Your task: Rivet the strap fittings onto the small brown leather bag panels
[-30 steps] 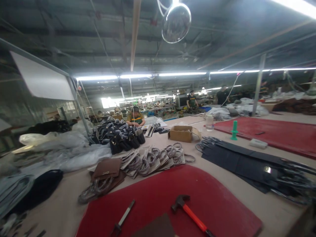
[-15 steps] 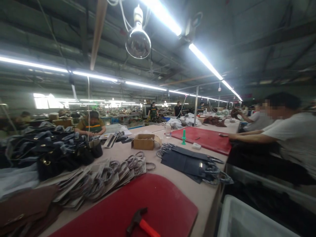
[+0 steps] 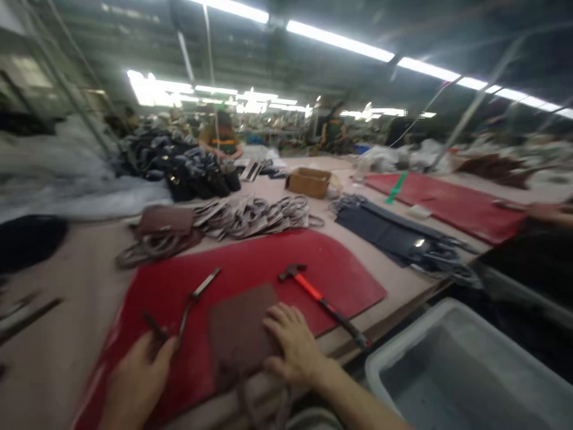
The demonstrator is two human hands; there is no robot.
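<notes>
Low on the left, my left hand (image 3: 141,373) is closed, thumb and forefinger together, around a short dark stick-shaped tool (image 3: 154,326); blur hides its exact kind. Beside those fingers, a thin metal tool (image 3: 193,297) with a flat, shiny end lies on the red mat (image 3: 179,275). My right hand (image 3: 295,346) rests with fingers stretched out on the right edge of a flat brown leather-like piece (image 3: 239,322). Strap-like strips hang at its near edge. Right of this piece lies a claw hammer (image 3: 313,289) with an orange and black handle.
Behind the mat are a brown bag (image 3: 165,221), a pile of greyish strapped pieces (image 3: 255,215) and a cardboard box (image 3: 308,182). Dark blue pieces (image 3: 385,230) lie to the right. A white plastic bin (image 3: 380,364) stands beside the table edge. A co-worker's arm (image 3: 548,214) reaches in at right.
The view has tipped down and turned left. Both my hands, the brown piece and the metal tool now show on the mat, along with the whole hammer.
</notes>
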